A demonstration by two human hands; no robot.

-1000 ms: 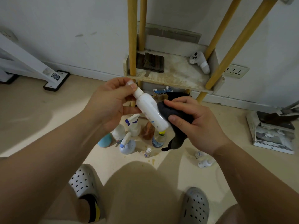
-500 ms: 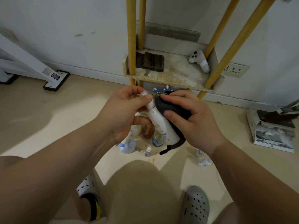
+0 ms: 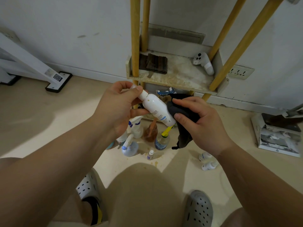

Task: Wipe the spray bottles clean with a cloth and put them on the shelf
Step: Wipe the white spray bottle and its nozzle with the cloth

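My left hand (image 3: pixel 119 108) pinches the cap end of a white spray bottle (image 3: pixel 156 108), which lies tilted between my hands. With a dark cloth (image 3: pixel 182 115) wrapped round the bottle's lower end, my right hand (image 3: pixel 203 123) grips it. Below them on the floor stand several spray bottles: a white one with a blue trigger (image 3: pixel 136 126), a pale blue one (image 3: pixel 129 146), an amber one (image 3: pixel 150 131) and a clear one with a yellow nozzle (image 3: pixel 162 140). The stained shelf board (image 3: pixel 180 77) with yellow posts is just beyond my hands.
A dark folded cloth (image 3: pixel 154 63) and a white controller (image 3: pixel 204 63) lie on the shelf. Small white bottles (image 3: pixel 207 161) lie on the floor at the right, and a tiny bottle (image 3: pixel 150 155) stands in front. A box (image 3: pixel 278 135) sits far right, a white stand foot (image 3: pixel 57 81) far left.
The bottle tipped from steep back to a flatter slant, its cap end moving left. My right hand slid the cloth from the bottle's upper part down to its lower end.
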